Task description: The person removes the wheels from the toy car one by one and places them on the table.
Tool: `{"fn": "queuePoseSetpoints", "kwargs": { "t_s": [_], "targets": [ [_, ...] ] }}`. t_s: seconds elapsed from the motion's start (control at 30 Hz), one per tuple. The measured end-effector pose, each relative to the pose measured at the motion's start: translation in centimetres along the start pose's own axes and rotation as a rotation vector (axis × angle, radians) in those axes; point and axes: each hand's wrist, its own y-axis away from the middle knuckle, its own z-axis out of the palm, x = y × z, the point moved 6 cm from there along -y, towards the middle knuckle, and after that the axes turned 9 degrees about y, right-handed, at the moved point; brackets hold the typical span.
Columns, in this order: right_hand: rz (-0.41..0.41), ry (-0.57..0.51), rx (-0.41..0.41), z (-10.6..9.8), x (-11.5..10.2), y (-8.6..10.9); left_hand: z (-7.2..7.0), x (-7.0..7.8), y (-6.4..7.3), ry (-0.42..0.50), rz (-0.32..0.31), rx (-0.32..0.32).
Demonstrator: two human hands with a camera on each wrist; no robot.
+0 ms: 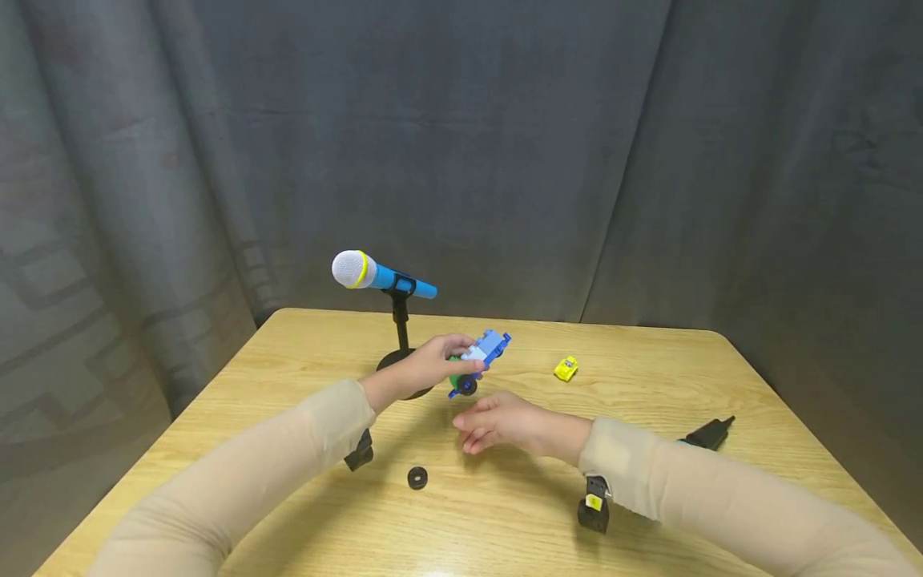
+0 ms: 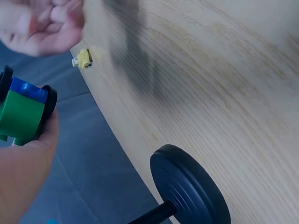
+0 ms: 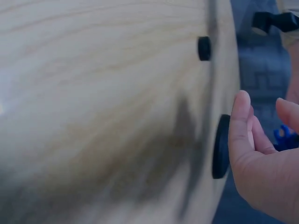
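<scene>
My left hand [image 1: 433, 365] holds a blue and green toy vehicle [image 1: 479, 358] with black wheels above the wooden table [image 1: 649, 513]. In the left wrist view the toy's green block [image 2: 21, 116] sits in the left hand's [image 2: 28, 154] grip. My right hand [image 1: 497, 421] hovers just below the toy with relaxed fingers [image 3: 243, 126] and holds nothing. A loose black wheel [image 1: 417, 478] lies on the table near my left forearm. The right wrist view shows this wheel [image 3: 204, 48] too.
A blue microphone [image 1: 378, 275] on a black stand with a round base [image 2: 189, 186] stands behind the left hand. A small yellow toy car [image 1: 566, 368] lies at the right. A black object [image 1: 710, 433] lies beside my right sleeve. Grey curtains surround the table.
</scene>
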Motion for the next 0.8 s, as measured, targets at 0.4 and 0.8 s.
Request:
{"fn": "queuePoseSetpoints", "kwargs": {
  "t_s": [0.4,0.8],
  "targets": [
    [-0.087,-0.048,0.054,-2.3,-2.2,0.0,0.1,-0.2,0.1,-0.024,0.014,-0.014],
    [-0.071,-0.004,0.117,-3.2,-2.7,-0.2,0.7,0.2,-0.2,0.011,0.054,-0.050]
  ]
}}
